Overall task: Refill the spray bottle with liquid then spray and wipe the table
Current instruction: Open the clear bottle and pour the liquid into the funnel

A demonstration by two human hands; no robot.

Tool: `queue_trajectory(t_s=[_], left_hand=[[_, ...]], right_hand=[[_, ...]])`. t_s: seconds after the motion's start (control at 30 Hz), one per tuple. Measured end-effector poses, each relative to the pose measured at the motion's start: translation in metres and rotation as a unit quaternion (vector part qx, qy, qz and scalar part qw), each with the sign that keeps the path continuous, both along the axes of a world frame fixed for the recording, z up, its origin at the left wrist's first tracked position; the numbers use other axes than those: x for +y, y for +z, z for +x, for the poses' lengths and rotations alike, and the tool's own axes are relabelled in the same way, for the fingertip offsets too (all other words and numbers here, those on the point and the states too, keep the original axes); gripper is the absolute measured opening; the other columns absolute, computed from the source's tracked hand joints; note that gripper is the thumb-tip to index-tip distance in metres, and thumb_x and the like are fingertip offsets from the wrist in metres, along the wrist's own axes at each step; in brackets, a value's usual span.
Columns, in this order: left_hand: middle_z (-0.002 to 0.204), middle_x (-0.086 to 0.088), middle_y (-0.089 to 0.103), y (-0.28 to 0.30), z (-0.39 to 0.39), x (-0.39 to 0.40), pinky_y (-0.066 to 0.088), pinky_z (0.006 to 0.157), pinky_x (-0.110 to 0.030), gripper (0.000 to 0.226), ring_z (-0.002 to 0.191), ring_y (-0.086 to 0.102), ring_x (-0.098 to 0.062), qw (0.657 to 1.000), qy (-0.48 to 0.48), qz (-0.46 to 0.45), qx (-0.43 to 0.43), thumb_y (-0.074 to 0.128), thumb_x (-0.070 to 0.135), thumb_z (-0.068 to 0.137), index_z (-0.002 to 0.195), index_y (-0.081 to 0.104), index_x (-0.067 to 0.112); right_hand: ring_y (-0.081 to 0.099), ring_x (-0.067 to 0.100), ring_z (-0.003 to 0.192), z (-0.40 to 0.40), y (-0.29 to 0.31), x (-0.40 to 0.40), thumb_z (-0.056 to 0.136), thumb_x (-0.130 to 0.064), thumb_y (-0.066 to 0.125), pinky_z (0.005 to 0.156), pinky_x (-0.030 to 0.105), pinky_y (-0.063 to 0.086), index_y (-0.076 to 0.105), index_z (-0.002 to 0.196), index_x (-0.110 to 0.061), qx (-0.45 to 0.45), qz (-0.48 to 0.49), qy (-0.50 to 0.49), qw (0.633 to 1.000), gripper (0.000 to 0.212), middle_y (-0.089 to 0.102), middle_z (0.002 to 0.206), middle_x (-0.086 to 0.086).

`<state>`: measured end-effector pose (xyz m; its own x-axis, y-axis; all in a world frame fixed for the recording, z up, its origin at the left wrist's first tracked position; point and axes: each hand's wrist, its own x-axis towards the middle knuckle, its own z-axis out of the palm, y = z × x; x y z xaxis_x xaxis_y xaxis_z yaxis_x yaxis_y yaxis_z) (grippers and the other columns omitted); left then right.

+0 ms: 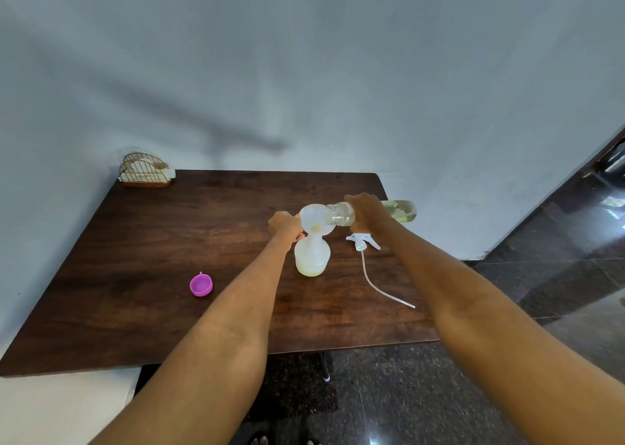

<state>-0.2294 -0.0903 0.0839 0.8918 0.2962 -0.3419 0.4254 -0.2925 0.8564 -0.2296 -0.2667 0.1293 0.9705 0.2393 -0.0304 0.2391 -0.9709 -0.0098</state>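
1. I see the right hand hold a clear plastic refill bottle, tilted over a white funnel.
2. The left hand pinches the funnel; its grip is narrow.
3. The funnel sits in a translucent spray bottle, mid dark wooden worktop.
4. The white trigger sprayer head lies just beside it; a pink cap lies well apart.

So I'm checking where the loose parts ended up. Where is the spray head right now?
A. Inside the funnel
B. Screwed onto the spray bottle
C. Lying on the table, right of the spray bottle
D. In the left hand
C: the spray head lies on the table with its tube trailing toward the near edge, right of the spray bottle, whose neck holds the funnel instead.
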Motion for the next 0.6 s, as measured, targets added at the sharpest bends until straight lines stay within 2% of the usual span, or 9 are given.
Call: queue_trajectory(t_s=[0.6], left_hand=[[0.106, -0.017, 0.067, 0.0004, 0.0009, -0.0003, 0.052, 0.060, -0.020, 0.024, 0.054, 0.053, -0.011, 1.000, 0.001, 0.002, 0.002, 0.053, 0.016, 0.095, 0.111, 0.063, 0.001]], right_hand=[[0.064, 0.029, 0.094, 0.0031, -0.0039, -0.0026, 0.073, -0.022, 0.072, 0.082, 0.035, 0.048, 0.056, 0.106, -0.008, 0.000, -0.002, 0.003, 1.000, 0.040, 0.068, 0.102, 0.010]])
